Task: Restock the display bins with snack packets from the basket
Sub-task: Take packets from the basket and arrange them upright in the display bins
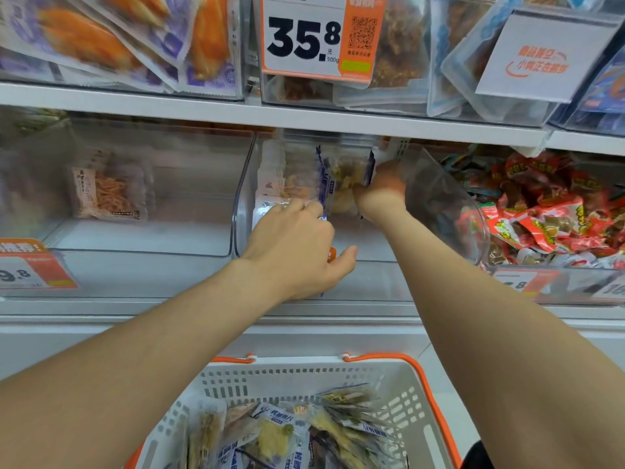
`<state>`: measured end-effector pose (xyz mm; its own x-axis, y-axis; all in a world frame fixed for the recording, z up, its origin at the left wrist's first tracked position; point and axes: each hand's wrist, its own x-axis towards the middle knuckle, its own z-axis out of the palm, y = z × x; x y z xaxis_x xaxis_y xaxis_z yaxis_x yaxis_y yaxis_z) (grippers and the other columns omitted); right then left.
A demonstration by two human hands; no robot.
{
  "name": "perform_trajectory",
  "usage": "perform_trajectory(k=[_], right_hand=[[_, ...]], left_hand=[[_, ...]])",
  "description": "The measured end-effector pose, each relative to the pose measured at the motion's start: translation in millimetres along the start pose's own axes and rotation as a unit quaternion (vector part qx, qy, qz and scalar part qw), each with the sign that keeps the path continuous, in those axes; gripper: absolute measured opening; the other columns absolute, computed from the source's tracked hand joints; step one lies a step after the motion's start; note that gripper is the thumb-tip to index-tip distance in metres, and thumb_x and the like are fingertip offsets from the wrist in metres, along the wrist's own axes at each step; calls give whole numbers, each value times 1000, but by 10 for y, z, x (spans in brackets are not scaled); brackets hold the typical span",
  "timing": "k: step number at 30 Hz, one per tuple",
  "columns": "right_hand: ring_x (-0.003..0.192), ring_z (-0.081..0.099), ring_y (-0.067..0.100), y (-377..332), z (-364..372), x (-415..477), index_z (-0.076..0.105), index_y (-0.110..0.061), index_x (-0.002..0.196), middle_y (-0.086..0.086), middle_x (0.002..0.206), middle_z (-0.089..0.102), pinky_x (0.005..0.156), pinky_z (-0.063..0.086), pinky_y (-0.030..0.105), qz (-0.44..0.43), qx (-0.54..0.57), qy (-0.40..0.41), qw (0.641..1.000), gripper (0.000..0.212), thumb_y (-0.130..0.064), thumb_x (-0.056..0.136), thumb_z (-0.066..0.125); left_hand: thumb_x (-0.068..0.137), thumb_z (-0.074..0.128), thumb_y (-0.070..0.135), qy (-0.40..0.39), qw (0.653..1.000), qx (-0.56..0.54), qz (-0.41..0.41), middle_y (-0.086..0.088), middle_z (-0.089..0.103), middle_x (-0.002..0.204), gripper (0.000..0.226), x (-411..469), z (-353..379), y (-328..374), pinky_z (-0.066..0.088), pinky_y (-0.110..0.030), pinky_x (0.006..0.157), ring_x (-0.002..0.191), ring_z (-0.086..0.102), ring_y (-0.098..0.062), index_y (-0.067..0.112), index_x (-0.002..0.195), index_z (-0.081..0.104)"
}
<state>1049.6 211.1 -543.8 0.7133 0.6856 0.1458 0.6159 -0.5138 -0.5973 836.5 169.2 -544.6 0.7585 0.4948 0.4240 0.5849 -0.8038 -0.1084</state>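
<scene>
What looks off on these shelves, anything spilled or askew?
Nothing spilled or torn. Two oddities: the white sign card on the upper right bin looks tilted, and the left bin shows just one packet, leaning at its back.

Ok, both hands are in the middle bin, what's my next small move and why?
Probably set the blue-edged packet down and release it: the right hand pinches it inside the middle bin, the left hand touches it, and the basket holds more packets.
</scene>
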Motion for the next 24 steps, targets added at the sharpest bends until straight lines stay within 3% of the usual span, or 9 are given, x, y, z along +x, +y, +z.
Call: perform_trajectory(k=[3,5,7,10,15,17,19,21,24], right_hand=[[108,60,31,-66,-47,-129,31,-8,153,9,122,54,77,48,34,-29,-16,-28,999,62,-12,95,54],[97,64,31,-117,-113,-231,52,-6,139,7,112,62,78,55,38,-72,-59,-83,992,41,-10,98,51],[99,67,34,-119,-168,-343,67,-5,121,14,115,70,86,59,41,-111,-105,-128,980,29,-8,98,49],[106,65,35,-82,-270,-479,66,-5,123,16,119,69,92,57,42,-148,-83,-140,976,28,-10,99,54],[92,65,33,-7,-434,-721,72,-16,116,8,98,72,86,57,39,-228,-54,-49,971,39,-11,86,47],[89,64,30,33,-508,-915,72,-18,104,5,96,72,79,56,42,-285,-72,13,956,35,-14,83,44],[80,62,31,91,-616,-1187,69,-17,91,4,86,70,64,49,39,-318,-71,80,942,28,-16,82,42],[67,59,35,150,-708,-1500,66,-15,81,4,72,67,55,42,37,-337,-67,129,930,26,-18,82,41],[57,55,37,203,-686,-1948,61,-15,73,8,65,65,50,43,37,-381,-79,97,916,27,-24,82,37]], left_hand=[[94,28,67,-3,1000,3,-2,-3,59,95,65,-7,-1,-5,33,-35,72,95,55,-26,21,78,71],[93,28,67,-2,1000,-1,-4,-3,59,95,65,-21,-24,1,34,-35,72,96,56,-26,20,81,71],[92,29,66,5,1000,-17,-7,-2,60,96,63,-40,-54,9,36,-35,73,96,57,-26,20,86,70],[91,31,65,26,998,-48,-6,-1,63,96,60,-86,-118,24,43,-36,75,94,59,-25,19,99,69],[92,48,44,108,990,-81,40,-3,62,96,36,-215,-253,91,47,-43,77,93,53,-26,14,100,67],[91,55,29,157,980,-95,75,-5,57,88,19,-305,-304,136,43,-42,71,86,47,-26,11,88,63],[89,55,24,164,975,-113,95,-4,53,76,17,-435,-307,182,41,-39,61,76,45,-25,13,76,56],[89,50,33,95,985,-113,86,-2,56,66,25,-600,-298,274,43,-34,52,65,51,-28,19,69,49],[97,42,39,-137,985,-11,108,-2,56,71,30,-820,-218,398,36,-32,53,63,53,-29,22,74,51]])
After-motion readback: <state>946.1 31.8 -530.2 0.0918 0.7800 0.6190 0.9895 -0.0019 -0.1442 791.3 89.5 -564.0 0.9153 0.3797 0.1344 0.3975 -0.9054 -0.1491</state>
